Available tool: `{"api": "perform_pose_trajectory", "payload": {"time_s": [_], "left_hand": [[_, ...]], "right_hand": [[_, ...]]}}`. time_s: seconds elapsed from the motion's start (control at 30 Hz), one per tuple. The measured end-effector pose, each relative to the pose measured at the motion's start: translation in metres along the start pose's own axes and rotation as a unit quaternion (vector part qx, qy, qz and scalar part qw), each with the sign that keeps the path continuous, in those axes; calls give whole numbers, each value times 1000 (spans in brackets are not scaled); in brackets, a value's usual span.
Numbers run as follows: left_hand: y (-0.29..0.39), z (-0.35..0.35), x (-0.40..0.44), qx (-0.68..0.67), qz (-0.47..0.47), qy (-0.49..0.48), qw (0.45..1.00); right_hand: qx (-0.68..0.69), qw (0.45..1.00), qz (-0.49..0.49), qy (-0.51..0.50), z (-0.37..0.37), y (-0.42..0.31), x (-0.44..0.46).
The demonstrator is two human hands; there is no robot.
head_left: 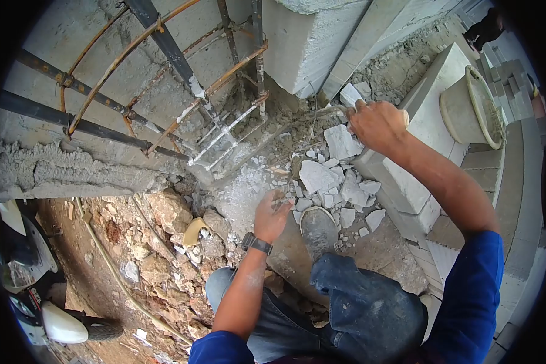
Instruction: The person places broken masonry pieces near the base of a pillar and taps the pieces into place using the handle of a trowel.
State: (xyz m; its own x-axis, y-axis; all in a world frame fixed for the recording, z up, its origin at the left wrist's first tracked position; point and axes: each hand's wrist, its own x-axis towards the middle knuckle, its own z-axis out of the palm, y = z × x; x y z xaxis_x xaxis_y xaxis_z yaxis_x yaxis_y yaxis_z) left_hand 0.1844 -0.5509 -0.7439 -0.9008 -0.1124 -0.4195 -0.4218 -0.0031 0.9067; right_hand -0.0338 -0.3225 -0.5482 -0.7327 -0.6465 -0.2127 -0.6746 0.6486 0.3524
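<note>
My right hand (376, 127) is wrapped round a tool with a pale handle (404, 118), its end poking out past the fist. The tool's head points left toward the wall base and is too indistinct to name. Low over the dusty floor, my left hand (273, 217) has its fingers apart and holds nothing I can see. Right of it lie broken white block pieces (318, 177), with a larger chunk (343, 142) just below the right fist. Rusty rebar (224, 130), partly coated in white, rises at the upper left.
A mortar-stained bucket (467, 109) stands on pale blocks (400, 182) to the right. My shoe (318, 230) rests beside the rubble. Rocks and soil (158, 261), a hose (112, 261) and part of a motorbike (64, 321) lie left. Another person (484, 30) is partly visible at the upper right.
</note>
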Motion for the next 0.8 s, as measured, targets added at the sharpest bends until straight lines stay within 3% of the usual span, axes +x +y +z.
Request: {"api": "perform_pose_trajectory", "payload": {"time_s": [0.27,0.5,0.8], "left_hand": [[14,-3,-8,37,8,-17,999],[14,-4,-11,28,4,-20,999],[24,-10,-14,-2,-9,-18,1000]], "right_hand": [[-55,998,4,-31,-67,8,30],[-82,996,14,38,-91,7,6],[-58,983,173,29,-97,-14,-68]]}}
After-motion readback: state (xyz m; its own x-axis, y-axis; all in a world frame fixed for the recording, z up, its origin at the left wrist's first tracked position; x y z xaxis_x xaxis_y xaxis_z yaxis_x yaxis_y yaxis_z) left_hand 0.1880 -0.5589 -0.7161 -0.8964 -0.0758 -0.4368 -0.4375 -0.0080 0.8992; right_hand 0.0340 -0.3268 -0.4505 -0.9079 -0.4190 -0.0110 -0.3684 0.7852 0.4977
